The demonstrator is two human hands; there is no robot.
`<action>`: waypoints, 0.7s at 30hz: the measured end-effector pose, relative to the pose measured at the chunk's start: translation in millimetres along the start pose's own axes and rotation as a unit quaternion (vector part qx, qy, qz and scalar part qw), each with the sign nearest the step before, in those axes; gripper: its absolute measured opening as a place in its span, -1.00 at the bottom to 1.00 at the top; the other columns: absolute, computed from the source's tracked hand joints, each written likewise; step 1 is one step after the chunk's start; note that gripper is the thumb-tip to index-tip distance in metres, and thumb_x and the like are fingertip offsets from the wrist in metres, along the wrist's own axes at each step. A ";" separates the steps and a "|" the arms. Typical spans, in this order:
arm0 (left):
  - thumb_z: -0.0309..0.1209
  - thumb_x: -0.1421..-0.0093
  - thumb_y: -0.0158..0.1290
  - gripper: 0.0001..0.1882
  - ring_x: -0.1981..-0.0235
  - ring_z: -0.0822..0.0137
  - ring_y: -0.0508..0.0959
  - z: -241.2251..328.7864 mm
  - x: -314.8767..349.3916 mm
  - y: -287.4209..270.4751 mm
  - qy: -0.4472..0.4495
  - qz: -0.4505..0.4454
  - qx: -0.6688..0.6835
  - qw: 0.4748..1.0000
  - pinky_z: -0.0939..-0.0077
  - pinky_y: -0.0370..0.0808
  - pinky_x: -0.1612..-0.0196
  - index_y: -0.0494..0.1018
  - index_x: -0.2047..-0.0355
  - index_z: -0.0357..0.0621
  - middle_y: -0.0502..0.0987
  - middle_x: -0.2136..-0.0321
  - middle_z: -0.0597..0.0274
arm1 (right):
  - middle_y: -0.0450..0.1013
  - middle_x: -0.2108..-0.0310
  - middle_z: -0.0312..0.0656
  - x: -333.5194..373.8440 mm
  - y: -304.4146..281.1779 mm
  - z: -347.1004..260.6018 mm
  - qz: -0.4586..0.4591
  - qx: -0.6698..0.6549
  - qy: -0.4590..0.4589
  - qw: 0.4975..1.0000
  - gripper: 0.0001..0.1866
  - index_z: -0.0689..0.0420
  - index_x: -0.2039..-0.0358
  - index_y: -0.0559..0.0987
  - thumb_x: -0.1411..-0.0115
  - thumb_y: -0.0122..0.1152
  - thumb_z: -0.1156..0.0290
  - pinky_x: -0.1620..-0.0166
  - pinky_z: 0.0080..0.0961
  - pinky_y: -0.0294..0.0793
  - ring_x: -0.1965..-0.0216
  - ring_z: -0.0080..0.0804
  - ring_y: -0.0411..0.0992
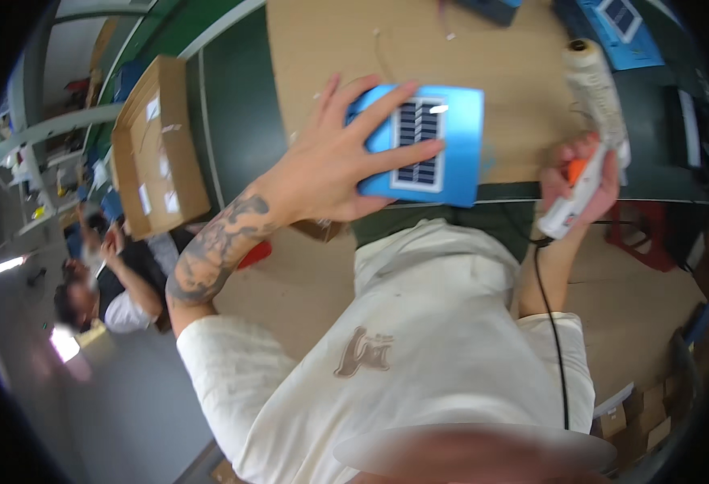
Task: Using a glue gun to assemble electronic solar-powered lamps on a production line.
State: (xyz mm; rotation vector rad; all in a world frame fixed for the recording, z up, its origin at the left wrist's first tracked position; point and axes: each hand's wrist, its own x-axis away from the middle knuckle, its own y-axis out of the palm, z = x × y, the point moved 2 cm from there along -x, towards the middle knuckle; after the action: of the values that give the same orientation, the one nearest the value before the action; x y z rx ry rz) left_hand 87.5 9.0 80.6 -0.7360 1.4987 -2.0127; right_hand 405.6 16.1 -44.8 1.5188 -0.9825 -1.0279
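Over brown cardboard [524, 89], a blue solar-panelled box [462, 149] is grasped by the left hand [332, 159], a white-and-orange corded tool [566, 208] by the right hand [604, 187].

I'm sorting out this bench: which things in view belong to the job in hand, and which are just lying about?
Seemingly in use:
blue piece with small solar panel, under the left hand
white corded tool, in the right hand
cardboard sheet on the table

Seemingly just lying about:
shallow cardboard box, left
red stool, right
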 end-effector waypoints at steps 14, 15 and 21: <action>0.09 -0.19 -0.02 -0.35 -0.15 0.03 0.45 -89.1 9.8 42.2 -0.038 0.215 0.940 0.261 -0.02 0.29 -0.25 0.44 -0.16 -0.05 0.47 -0.15 0.08 | 0.38 0.25 -0.10 27.8 12.2 -8.5 0.072 0.110 -0.036 0.991 -0.54 0.20 0.02 0.36 -0.34 -0.01 0.05 0.38 -0.23 0.49 0.18 0.00 0.37; 0.10 -0.22 -0.06 -0.39 -0.14 0.05 0.44 -87.1 0.5 40.6 -0.114 0.260 0.921 0.268 -0.02 0.27 -0.24 0.45 -0.16 0.05 0.47 -0.16 0.13 | 0.39 0.25 -0.06 28.7 14.4 -10.5 0.063 0.150 -0.037 0.986 -0.52 0.23 0.04 0.37 -0.33 0.00 0.04 0.36 -0.22 0.49 0.16 0.03 0.39; 0.14 -0.22 -0.06 -0.37 -0.15 0.04 0.43 -91.6 1.9 55.6 -0.072 0.217 0.942 0.245 -0.03 0.26 -0.24 0.44 -0.18 0.06 0.47 -0.15 0.12 | 0.52 0.31 0.21 3.3 97.2 36.8 0.059 0.397 0.010 0.916 -0.55 0.28 0.23 0.49 -0.20 0.02 0.07 -0.07 0.07 0.36 0.29 0.07 0.51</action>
State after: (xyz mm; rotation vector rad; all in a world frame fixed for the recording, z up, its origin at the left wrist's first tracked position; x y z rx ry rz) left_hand 27.6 56.1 5.3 0.5877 -1.2578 -1.5042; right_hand 363.8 -12.8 45.8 2.0702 -1.5695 -0.5273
